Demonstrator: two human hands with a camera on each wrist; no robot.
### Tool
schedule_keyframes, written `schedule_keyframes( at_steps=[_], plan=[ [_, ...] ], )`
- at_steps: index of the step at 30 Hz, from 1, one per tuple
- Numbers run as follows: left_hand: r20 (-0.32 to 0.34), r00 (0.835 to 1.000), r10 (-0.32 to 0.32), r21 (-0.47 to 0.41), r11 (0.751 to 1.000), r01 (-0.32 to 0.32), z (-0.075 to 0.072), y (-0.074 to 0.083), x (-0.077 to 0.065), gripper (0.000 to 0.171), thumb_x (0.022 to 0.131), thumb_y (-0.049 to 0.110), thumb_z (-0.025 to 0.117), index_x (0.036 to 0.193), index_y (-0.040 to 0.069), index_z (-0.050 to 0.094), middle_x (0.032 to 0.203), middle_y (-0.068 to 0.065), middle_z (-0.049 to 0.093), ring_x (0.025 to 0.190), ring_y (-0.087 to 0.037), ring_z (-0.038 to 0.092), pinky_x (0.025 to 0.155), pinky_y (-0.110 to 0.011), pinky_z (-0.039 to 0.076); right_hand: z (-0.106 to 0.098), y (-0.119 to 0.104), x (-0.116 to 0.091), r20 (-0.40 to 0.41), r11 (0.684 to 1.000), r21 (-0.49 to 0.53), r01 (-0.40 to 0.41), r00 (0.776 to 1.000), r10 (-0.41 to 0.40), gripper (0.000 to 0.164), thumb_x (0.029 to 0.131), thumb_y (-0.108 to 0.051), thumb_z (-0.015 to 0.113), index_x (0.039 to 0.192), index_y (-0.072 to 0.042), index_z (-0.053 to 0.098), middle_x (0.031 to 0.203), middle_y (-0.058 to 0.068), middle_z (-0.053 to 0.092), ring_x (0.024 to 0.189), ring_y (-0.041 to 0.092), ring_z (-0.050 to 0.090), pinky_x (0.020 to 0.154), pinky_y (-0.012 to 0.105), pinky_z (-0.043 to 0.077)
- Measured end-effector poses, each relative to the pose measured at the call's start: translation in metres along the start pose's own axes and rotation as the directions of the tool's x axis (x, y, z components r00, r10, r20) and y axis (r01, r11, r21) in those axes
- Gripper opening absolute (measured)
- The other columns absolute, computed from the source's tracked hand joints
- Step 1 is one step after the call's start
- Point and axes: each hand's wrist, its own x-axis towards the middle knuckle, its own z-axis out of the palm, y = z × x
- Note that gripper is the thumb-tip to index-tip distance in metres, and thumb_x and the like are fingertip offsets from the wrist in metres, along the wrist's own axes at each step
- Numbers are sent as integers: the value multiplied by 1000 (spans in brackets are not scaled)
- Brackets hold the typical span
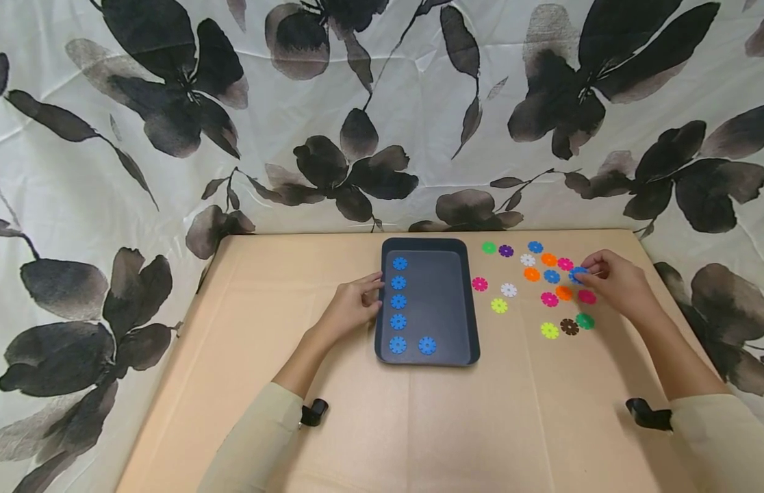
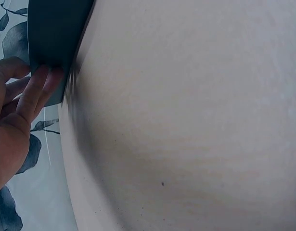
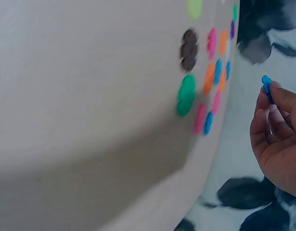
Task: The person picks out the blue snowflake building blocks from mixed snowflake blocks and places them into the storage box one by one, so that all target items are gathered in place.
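Note:
My right hand (image 1: pixel 616 281) pinches a small blue flower-shaped disc (image 3: pixel 267 85) between thumb and fingertips, above the right side of the table. Beneath it lie loose discs, among them a pink disc (image 1: pixel 587 296) and a green disc (image 1: pixel 584 321). My left hand (image 1: pixel 351 303) is at the left side of the dark grey tray (image 1: pixel 443 294), fingertips touching its outer wall in the left wrist view. Inside the tray, several blue discs (image 1: pixel 398 301) form a column along the left side. One more blue disc (image 1: pixel 427 345) sits beside the lowest of them.
More loose discs are scattered right of the tray, including a brown disc (image 1: pixel 569 326), an orange disc (image 1: pixel 532 274), a white disc (image 1: pixel 508 290) and a purple disc (image 1: pixel 506 251). A flowered cloth (image 1: pixel 419 103) hangs behind the tan table (image 1: pixel 468 424).

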Motion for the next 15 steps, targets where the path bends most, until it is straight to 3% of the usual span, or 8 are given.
schedule_keyframes(
  at_steps=[9, 15],
  plan=[
    [8, 1000, 1, 1, 1000, -1, -1, 0, -1, 42, 89, -2, 73, 131, -8, 66, 152, -16, 55, 77, -12, 69, 67, -19, 56, 12, -58, 4, 65, 994, 49, 97, 993, -100, 28, 97, -19, 73, 116, -3, 60, 102, 15, 67, 94, 31, 62, 63, 18, 53],
    [-1, 1000, 4, 9, 1000, -4, -1, 0, 0, 41, 90, -2, 73, 130, -8, 67, 152, -16, 56, 75, -13, 68, 66, -20, 56, 28, -89, 7, 95, 975, 83, 208, 972, -215, 22, 96, -15, 75, 112, -5, 64, 99, 11, 70, 93, 26, 65, 69, 14, 52]
  ],
)
